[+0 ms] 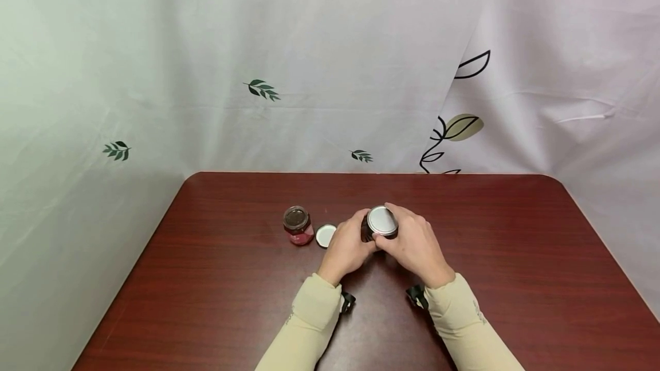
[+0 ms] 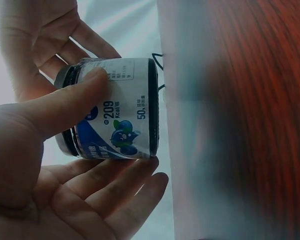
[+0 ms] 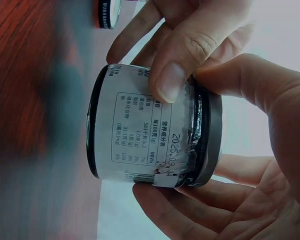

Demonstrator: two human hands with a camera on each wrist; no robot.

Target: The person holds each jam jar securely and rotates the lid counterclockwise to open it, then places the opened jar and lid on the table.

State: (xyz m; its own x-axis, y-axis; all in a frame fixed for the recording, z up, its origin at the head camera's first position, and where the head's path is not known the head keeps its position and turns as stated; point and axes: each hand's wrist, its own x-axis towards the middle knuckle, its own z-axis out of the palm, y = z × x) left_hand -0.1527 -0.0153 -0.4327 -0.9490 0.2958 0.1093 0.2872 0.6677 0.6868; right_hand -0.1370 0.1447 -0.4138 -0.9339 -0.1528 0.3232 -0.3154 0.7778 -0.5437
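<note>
A jam jar (image 2: pixel 121 115) with a blueberry label and a silver-topped lid (image 1: pixel 382 219) is held upright between both hands, close over the table's middle. My left hand (image 1: pixel 348 248) grips the jar's body, thumb across the label and fingers round the opposite side. The right hand (image 1: pixel 415 239) grips the lid, thumb at its dark rim (image 3: pixel 210 140). In the right wrist view, a nutrition panel (image 3: pixel 142 130) shows on the label. Left of the hands stands a second jar (image 1: pixel 298 227), with a red label and dark contents. Beside it lies a loose lid (image 1: pixel 326 236), pale inside up.
The dark red wooden table (image 1: pixel 216 291) has rounded far corners. A white cloth (image 1: pixel 319 44) with leaf prints hangs behind it and along both sides. Black straps (image 1: pixel 348 302) sit at both wrists, below pale padded sleeves (image 1: pixel 309 319).
</note>
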